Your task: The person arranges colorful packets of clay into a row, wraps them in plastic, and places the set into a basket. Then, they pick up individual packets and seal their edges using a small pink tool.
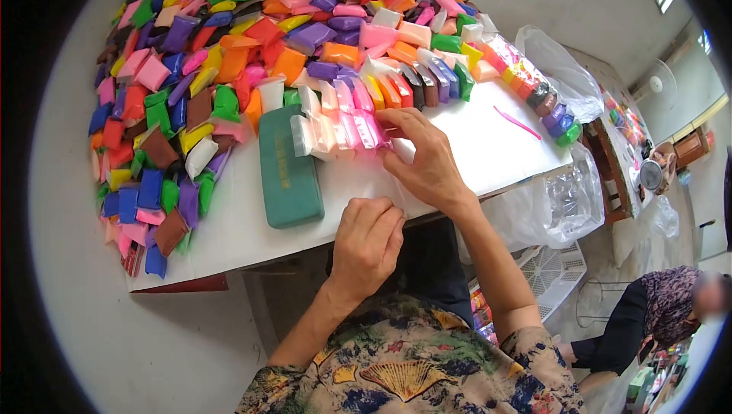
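My right hand [424,161] is at the end of a short row of pale and pink packets, thumb and fingers closed about the last bright pink packet [370,130]. The row leans beside a green box [288,170] with faint gold lettering. Nearer the table's front edge, my left hand [368,242] is curled closed; whatever is between its fingers, if anything, is hidden. Behind the right hand stands a second row, with yellow, orange, red, black, brown, purple and green packets [463,81].
A large heap of coloured packets [229,56] covers the back and left of the white table [496,151]. At the right lie a pink strip [518,123] and a clear bag of coloured pieces [543,101]. Another person [648,319] sits at lower right, near a white plastic basket [553,277].
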Available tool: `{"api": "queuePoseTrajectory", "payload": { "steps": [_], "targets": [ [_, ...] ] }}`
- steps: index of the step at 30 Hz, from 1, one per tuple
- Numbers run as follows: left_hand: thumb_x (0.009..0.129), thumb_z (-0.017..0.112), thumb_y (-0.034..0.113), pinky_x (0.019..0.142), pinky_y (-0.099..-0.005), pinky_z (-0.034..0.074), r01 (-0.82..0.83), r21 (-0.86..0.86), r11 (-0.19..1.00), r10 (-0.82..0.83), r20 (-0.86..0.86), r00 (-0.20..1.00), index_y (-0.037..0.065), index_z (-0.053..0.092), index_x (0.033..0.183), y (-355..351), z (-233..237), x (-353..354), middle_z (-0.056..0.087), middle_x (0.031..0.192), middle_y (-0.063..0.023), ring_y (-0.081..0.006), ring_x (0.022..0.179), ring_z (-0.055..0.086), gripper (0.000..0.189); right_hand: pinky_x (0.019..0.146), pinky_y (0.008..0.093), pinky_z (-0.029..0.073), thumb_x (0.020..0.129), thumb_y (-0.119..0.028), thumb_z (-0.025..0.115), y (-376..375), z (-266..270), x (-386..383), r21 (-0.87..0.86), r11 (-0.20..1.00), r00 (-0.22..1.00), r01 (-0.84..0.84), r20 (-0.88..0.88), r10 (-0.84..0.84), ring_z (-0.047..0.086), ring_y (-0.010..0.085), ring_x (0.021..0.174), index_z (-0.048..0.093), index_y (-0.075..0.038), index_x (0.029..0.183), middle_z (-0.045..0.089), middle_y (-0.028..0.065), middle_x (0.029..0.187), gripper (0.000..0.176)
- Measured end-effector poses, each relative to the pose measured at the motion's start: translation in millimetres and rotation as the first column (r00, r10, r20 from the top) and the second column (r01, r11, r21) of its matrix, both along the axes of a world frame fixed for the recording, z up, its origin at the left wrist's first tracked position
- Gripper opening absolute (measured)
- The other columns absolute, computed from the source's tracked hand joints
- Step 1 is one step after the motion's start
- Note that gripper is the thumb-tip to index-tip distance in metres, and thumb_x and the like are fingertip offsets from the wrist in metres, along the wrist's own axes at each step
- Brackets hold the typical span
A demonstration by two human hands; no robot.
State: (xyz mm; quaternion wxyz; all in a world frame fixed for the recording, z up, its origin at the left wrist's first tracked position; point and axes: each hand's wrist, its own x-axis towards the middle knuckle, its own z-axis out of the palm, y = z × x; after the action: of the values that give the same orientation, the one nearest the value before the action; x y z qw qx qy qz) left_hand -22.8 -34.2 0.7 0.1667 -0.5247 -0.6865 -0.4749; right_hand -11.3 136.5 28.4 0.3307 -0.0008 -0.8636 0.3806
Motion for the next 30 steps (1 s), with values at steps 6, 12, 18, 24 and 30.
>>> {"api": "queuePoseTrajectory", "payload": {
  "steps": [6, 12, 18, 24, 30],
  "targets": [
    [0.079, 0.069, -0.002, 0.078, -0.0405, 0.048, 0.020, -0.007, 1.000, -0.020, -0.003, 1.000, -0.001, 0.064, 0.096, -3.3, 1.4, -0.7, 0.060, 0.098, -0.0122, -0.0309, 0.087, 0.056, 0.017, 0.082, 0.0375, 0.055, 0.079, -0.002, 0.073, -1.1, -9.0, 2.4, 0.135, 0.983, 0.991, 0.127, -0.062, -0.120, 0.067, 0.0322, 0.093, 0.063, 0.002, 0.108, 0.064, 0.0162, 0.106, 0.030],
    [0.079, 0.069, -0.002, 0.079, -0.0403, 0.048, 0.026, -0.015, 1.000, -0.026, 0.001, 1.000, -0.002, 0.064, 0.096, -5.8, 4.2, 1.5, 0.060, 0.100, -0.0130, -0.0314, 0.088, 0.057, 0.017, 0.079, 0.0443, 0.052, 0.080, -0.008, 0.073, -2.7, -11.9, -0.8, 0.049, 0.992, 0.994, 0.113, -0.002, -0.113, 0.064, 0.0382, 0.089, 0.063, 0.002, 0.102, 0.062, 0.0178, 0.101, 0.026],
    [0.079, 0.070, -0.002, 0.079, -0.0402, 0.049, 0.075, -0.067, 0.995, -0.073, 0.021, 0.997, -0.003, 0.064, 0.097, -16.4, 14.0, 5.5, 0.061, 0.100, -0.0139, -0.0324, 0.088, 0.057, 0.019, 0.078, 0.0412, 0.054, 0.081, -0.007, 0.073, -6.9, -12.3, -1.7, 0.049, 0.989, 0.990, 0.142, 0.009, -0.143, 0.066, 0.0345, 0.088, 0.063, 0.002, 0.104, 0.063, 0.0169, 0.103, 0.026],
    [0.077, 0.071, -0.005, 0.076, -0.0393, 0.050, 0.066, -0.117, 0.991, -0.063, 0.029, 0.998, -0.001, 0.066, 0.096, -36.0, 27.1, 6.5, 0.065, 0.102, -0.0134, -0.0319, 0.088, 0.060, 0.020, 0.079, 0.0352, 0.057, 0.081, -0.003, 0.073, -5.0, -11.2, 6.2, 0.073, 0.985, 0.988, 0.155, -0.004, -0.155, 0.071, 0.0284, 0.089, 0.064, 0.004, 0.106, 0.065, 0.0158, 0.107, 0.027],
    [0.077, 0.071, -0.004, 0.076, -0.0413, 0.051, -0.021, -0.169, 0.985, -0.001, -0.127, 0.992, -0.002, 0.064, 0.096, -54.5, 58.0, -13.2, 0.063, 0.102, -0.0154, -0.0342, 0.088, 0.060, 0.021, 0.081, 0.0380, 0.056, 0.083, -0.005, 0.073, -5.0, -12.0, 9.2, 0.082, 0.984, 0.987, 0.161, -0.019, -0.160, 0.069, 0.0313, 0.090, 0.064, 0.003, 0.106, 0.064, 0.0169, 0.109, 0.026]
  ]
}}
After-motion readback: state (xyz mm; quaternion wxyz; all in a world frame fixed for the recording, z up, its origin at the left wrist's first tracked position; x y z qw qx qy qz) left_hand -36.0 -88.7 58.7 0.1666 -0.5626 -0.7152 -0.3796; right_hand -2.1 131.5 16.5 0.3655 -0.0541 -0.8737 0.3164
